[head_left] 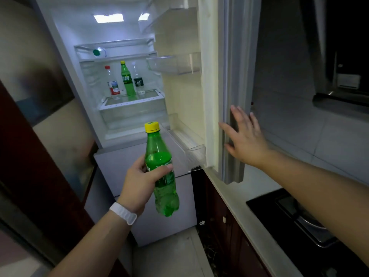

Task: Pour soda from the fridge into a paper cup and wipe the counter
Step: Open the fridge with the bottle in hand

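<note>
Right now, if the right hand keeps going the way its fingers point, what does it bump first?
The fridge door. The right hand is open with its fingers already at the door's outer edge, seemingly touching it, though depth is hard to judge.

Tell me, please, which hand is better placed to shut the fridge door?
The right hand: it lies open against the door edge, while the left hand grips the bottle.

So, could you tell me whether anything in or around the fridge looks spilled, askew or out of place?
Nothing stands out. The three bottles on the fridge shelf stand upright, the left hand holds the capped green bottle, and the right hand lies flat on the open door. No spill shows.
</note>
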{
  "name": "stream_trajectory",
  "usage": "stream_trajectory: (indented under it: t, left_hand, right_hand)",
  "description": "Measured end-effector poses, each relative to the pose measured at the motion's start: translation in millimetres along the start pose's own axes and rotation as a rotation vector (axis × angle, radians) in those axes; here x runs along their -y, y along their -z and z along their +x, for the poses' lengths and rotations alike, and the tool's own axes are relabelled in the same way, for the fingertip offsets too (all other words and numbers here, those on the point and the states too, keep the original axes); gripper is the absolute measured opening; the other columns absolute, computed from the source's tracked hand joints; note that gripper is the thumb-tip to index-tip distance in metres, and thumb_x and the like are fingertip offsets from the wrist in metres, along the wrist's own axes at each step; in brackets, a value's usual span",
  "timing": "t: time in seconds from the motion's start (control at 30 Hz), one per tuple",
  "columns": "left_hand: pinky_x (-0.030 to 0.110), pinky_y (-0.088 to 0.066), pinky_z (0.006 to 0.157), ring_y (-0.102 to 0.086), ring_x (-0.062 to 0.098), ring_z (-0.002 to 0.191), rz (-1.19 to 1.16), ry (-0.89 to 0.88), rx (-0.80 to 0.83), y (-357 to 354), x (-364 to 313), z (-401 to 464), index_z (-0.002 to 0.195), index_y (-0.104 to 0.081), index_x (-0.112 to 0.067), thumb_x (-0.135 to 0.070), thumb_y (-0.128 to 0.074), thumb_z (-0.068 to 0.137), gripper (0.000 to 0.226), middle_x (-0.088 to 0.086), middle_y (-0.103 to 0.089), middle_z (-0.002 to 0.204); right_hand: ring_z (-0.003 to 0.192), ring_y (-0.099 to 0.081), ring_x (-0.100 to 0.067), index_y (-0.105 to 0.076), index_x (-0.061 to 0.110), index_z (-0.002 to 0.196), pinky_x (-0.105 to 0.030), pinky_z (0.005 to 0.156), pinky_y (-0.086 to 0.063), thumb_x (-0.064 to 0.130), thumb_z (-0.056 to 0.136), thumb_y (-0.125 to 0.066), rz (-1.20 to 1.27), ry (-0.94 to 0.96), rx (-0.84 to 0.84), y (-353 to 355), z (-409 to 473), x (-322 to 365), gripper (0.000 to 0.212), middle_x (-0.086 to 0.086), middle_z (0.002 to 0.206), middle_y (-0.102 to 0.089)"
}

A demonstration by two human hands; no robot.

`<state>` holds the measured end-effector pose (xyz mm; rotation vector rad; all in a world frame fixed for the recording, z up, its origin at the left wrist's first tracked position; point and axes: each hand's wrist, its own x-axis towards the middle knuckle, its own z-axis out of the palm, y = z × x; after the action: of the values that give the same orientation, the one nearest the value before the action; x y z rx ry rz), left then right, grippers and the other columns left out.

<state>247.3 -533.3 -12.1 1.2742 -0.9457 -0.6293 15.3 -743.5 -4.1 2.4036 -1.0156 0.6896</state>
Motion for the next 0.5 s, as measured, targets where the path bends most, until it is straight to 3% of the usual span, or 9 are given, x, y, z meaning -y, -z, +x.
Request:
stream_trajectory:
  t: [0.2,0.37,0.5]
  left_hand:
    - [0.047,-0.057,0.083,-0.07,0.027,0.088,0.027,0.017,0.005,5,4,20,0.098,-0.074,-0.016,-0.021,-0.082,0.061,0.038,0.01,-0.075,0.093]
    - [0.038,-0.059,0.078,-0.07,0.023,0.085,0.037,0.013,0.04,16,16,56,0.098,-0.074,-0.018,-0.021,-0.082,0.06,0.039,0.008,-0.075,0.092]
    - [0.041,-0.058,0.081,-0.07,0.027,0.09,0.025,0.018,0.048,39,27,94,0.101,-0.073,-0.016,-0.022,-0.082,0.061,0.041,0.01,-0.075,0.096]
  right_hand:
    - [0.147,0.001,-0.037,-0.038,0.02,0.142,-0.054,0.116,0.003,0.026,0.077,-0.072,0.071,-0.107,-0.033,-10,-3,-5,0.073,-0.014,0.159,0.007]
    - [0.136,-0.027,-0.037,-0.048,0.012,0.129,-0.057,0.116,-0.009,0.022,0.076,-0.066,0.176,0.023,-0.251,-14,6,22,0.057,-0.013,0.148,-0.024]
    - [0.127,-0.041,-0.032,-0.053,0.012,0.121,-0.05,0.117,-0.012,0.026,0.079,-0.056,0.229,0.108,-0.227,-18,45,57,0.044,-0.013,0.14,-0.039]
